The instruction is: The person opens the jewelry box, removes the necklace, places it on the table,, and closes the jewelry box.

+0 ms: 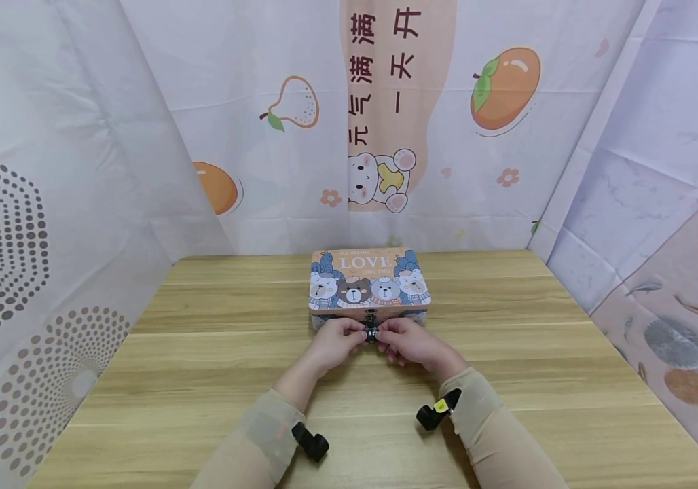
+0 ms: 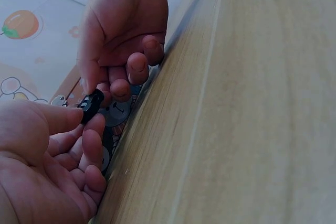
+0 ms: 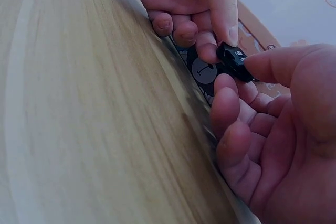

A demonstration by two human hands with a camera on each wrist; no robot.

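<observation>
A tin box (image 1: 379, 261) printed with cartoon bears and the word LOVE sits on the wooden table, its lid down. From the latch (image 1: 371, 314) on its front hangs a small black combination padlock (image 1: 371, 334) with number dials. My left hand (image 1: 335, 343) pinches the padlock from the left, thumb on the dial side. On the opposite side, my right hand (image 1: 416, 343) pinches it too, its thumb also at the dials. In the right wrist view the padlock (image 3: 231, 60) lies tilted between both sets of fingertips, its light digits partly covered by a thumb.
The wooden table (image 1: 233, 380) extends around the box and towards me. A printed fabric curtain (image 1: 221, 68) hangs right behind its back edge, with more cloth at both sides. Black wrist cameras (image 1: 310, 443) are strapped over my sleeves.
</observation>
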